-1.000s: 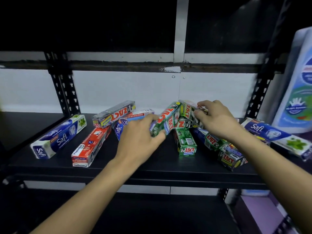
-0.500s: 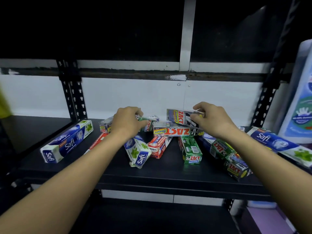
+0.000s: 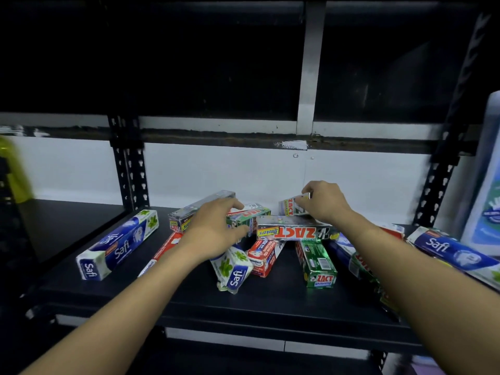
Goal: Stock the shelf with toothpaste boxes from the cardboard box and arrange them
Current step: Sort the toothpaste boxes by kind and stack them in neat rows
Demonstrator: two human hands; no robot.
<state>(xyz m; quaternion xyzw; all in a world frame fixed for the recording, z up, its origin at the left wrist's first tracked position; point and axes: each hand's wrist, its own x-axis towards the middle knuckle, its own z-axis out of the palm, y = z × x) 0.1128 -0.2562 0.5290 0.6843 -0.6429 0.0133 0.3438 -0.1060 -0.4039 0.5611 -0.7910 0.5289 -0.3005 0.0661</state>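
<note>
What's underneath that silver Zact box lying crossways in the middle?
The far ends of a green Zact box and a red-and-white box run beneath the silver Zact box. Anything else below is covered.

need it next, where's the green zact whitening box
Head view: the Zact Whitening box lies right of centre on the shelf, its far end under the silver Zact box, beside the red box.
</note>
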